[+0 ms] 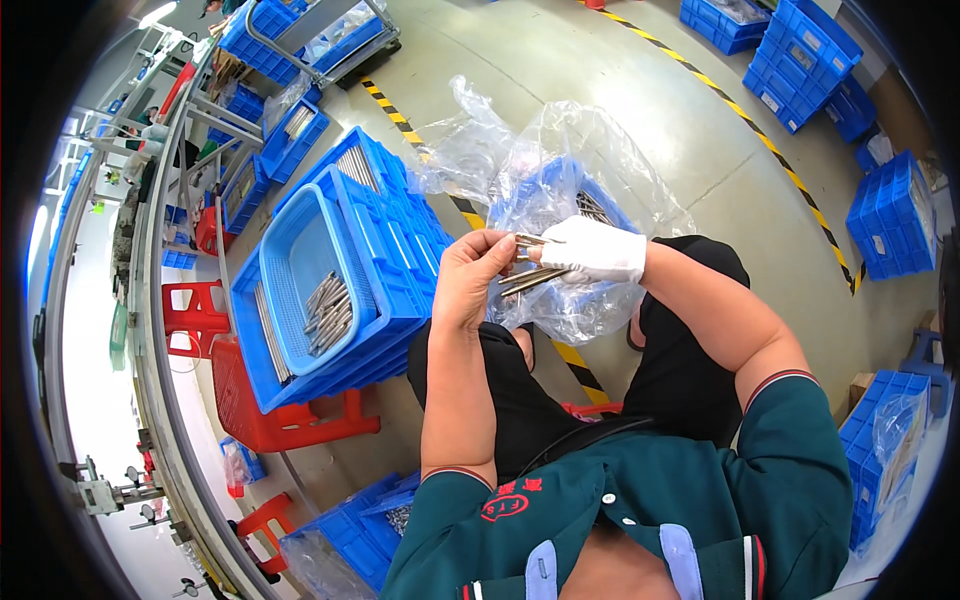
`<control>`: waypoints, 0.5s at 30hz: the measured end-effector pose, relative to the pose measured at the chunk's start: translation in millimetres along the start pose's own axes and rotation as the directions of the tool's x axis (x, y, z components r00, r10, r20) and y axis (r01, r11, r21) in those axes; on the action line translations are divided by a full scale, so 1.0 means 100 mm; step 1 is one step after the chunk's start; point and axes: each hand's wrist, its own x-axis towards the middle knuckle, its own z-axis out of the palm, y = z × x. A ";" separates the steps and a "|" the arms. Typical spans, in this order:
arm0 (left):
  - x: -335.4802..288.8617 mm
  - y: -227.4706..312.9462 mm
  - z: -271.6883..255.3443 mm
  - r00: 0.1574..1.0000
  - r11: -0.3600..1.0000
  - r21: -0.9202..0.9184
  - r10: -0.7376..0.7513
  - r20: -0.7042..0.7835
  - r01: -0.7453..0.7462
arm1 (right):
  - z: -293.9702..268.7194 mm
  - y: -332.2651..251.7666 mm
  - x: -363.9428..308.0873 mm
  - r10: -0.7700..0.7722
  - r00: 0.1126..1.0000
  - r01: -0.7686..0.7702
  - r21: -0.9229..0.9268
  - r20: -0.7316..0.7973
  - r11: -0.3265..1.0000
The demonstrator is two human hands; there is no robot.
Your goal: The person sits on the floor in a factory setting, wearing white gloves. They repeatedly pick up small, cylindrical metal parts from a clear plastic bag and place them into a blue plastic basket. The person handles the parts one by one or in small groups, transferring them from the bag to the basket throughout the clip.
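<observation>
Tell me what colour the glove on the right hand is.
The glove is white, seen best in the head view.

Held metal rods (534, 281) in gloved right hand (598, 250), pinched one with bare left hand (472, 268), near plastic-draped blue crate (612, 202).

One wide fisheye camera looks steeply down from the person's head, to the right of the light-blue basket (300, 243), near above the left hand (473, 268) and right hand (600, 250), reaching well past the basket across the floor (735, 205).
</observation>
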 end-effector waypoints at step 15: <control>-0.03 0.01 0.03 0.999 0.976 0.212 0.042 -0.001 -0.041 | 0.02 0.13 0.04 0.064 0.996 -0.075 0.167 0.068 0.983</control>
